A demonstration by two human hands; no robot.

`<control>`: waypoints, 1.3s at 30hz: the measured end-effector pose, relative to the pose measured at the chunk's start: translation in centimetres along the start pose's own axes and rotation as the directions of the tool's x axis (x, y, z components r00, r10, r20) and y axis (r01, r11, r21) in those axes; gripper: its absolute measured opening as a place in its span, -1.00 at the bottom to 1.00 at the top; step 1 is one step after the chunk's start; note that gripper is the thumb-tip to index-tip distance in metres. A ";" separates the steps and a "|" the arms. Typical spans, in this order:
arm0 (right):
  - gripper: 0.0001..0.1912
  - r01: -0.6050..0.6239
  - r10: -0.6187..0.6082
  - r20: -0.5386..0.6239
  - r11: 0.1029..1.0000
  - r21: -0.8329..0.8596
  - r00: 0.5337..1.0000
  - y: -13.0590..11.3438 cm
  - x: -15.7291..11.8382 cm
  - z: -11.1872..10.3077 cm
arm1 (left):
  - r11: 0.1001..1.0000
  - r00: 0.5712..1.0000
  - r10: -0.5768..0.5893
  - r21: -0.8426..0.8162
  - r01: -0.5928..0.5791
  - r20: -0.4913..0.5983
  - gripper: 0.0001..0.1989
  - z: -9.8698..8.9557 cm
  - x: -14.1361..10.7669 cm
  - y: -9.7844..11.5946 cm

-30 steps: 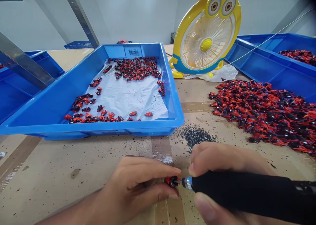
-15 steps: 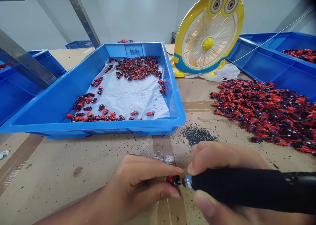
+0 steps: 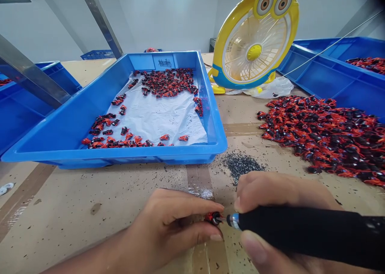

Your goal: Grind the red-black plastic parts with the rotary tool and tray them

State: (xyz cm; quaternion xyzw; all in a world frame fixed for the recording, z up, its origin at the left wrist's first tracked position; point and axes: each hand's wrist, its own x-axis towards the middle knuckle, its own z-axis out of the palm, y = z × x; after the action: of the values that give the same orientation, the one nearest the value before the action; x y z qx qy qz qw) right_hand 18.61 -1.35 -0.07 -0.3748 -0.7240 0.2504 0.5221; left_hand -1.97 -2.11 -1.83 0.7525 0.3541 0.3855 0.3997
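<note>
Between thumb and fingers, my left hand (image 3: pixel 177 226) pinches a small black cylindrical part with red wires (image 3: pixel 213 218), its round open end turned to the right. My right hand (image 3: pixel 276 198) is wrapped round a thick black powered hand tool (image 3: pixel 300 230) with a silver collar. The tool lies level, and its thin metal bit points left, with the tip at the open end of the part. Whether the tip is inside the part or just at its mouth I cannot tell. Black shavings (image 3: pixel 242 166) lie in a heap beyond my right hand.
A blue tray (image 3: pixel 221 144) lined with white sheet holds scattered red and black parts. At the right is a large pile of such parts (image 3: pixel 325 138), before another blue tray (image 3: pixel 325 71). A yellow fan (image 3: pixel 254 53) stands behind. Metal bars (image 3: pixel 33 73) cross the left side.
My right hand and the tool have drawn slightly to the right, so more of the thin bit shows between collar and part. My left hand keeps its pinch almost in place.
</note>
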 end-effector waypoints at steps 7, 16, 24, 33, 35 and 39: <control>-0.91 -0.042 0.021 0.207 0.994 0.097 0.978 0.6 1.4 -1.3 | 1.000 1.000 0.019 0.014 -0.019 -0.009 -0.82 0.0 0.0 0.0; -0.61 -0.044 0.044 0.129 0.999 0.001 0.991 0.2 1.6 -2.6 | 0.997 0.998 0.067 -0.025 -0.067 -0.019 -0.74 0.0 0.2 -0.5; -0.70 -0.048 0.047 0.101 0.999 0.012 0.994 0.7 1.1 -4.0 | 0.993 0.993 0.107 -0.049 -0.109 -0.043 -0.73 -0.2 0.5 -0.3; -0.58 -0.029 0.032 0.101 0.999 -0.032 0.994 0.5 1.5 -2.9 | 0.996 0.996 0.090 0.010 -0.090 -0.014 -0.77 -0.5 0.4 0.1; -0.58 -0.020 0.023 0.104 0.999 -0.034 0.994 0.5 1.5 -2.7 | 0.997 0.997 0.078 0.027 -0.078 0.002 -0.77 -0.6 0.3 0.1; -0.61 -0.011 0.014 0.115 1.000 -0.027 0.993 0.6 1.1 -2.6 | 0.997 0.998 0.057 0.047 -0.058 0.028 -0.77 -0.6 0.2 0.0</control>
State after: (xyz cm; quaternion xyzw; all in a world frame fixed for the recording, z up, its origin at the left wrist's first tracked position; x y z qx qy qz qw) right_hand 21.02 -0.14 0.93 -0.3710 -0.7539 0.2653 0.4729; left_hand -2.37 -1.81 -1.54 0.7769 0.3360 0.3782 0.3748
